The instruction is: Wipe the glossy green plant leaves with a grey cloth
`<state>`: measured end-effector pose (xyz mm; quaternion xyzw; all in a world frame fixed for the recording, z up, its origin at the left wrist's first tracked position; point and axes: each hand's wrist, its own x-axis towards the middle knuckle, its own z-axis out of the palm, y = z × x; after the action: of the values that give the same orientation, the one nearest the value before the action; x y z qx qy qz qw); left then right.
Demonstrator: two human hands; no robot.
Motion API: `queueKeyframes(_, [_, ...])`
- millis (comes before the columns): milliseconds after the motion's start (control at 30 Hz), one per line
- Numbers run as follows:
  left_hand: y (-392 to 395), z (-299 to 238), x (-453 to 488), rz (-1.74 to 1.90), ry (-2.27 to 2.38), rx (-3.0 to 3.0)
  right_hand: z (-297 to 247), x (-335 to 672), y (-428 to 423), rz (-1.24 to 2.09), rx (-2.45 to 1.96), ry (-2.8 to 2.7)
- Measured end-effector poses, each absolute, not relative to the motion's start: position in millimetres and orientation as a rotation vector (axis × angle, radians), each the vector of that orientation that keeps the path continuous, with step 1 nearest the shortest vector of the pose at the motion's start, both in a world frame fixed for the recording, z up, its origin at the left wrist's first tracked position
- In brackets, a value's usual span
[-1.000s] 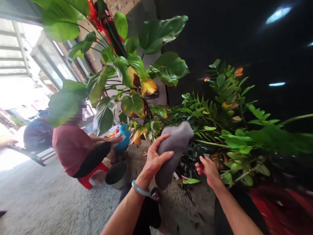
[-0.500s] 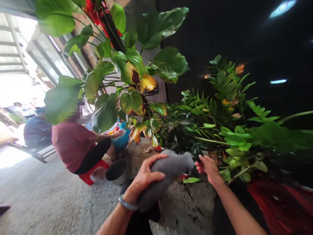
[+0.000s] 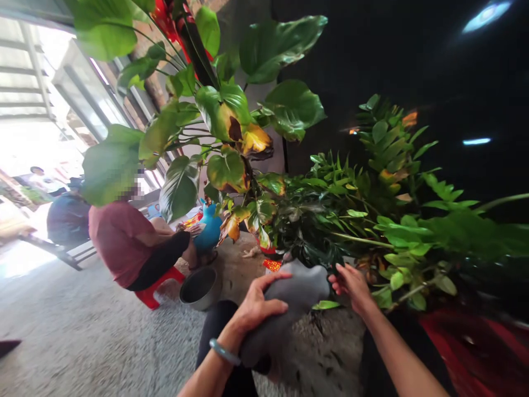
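A smooth grey moulded figure [image 3: 295, 295], lumpy and rounded at its far end, lies slanted over my lap. My left hand [image 3: 264, 306], with a pale bangle at the wrist, is wrapped over the figure's near side, thumb and fingers gripping it. Close to the figure's right end is my right hand [image 3: 351, 284], its fingers curled and pinched together. Whatever those fingers hold, if anything, is too small or dark to make out against the leaves.
Leafy plants [image 3: 372, 220] crowd the front and right. At left a person in a pink shirt [image 3: 119, 237] sits on a red stool [image 3: 159, 286] beside a blue figure [image 3: 208, 229]. A grey tub [image 3: 199, 288] stands on the concrete floor. Red material [image 3: 467, 347] lies at lower right.
The grey figure has tilted in my left hand and shows a broader face. My right hand stays beside its end. The seated person's arm has drawn back slightly.
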<state>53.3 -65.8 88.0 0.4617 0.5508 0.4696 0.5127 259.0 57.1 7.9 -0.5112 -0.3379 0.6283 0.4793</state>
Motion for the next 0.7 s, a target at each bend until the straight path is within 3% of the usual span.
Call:
queueKeyframes(200, [-30, 134, 36, 1.810, 1.348, 1.017, 11, 253, 58, 1.519, -1.222, -0.824])
queueKeyframes(467, [-48, 72, 58, 1.327, 1.531, 0.972, 12, 246, 53, 1.514, -1.218, -0.825])
queueKeyframes(700, [-38, 151, 34, 1.908, 1.762, 1.236, 12, 246, 56, 1.506, -1.245, -0.819])
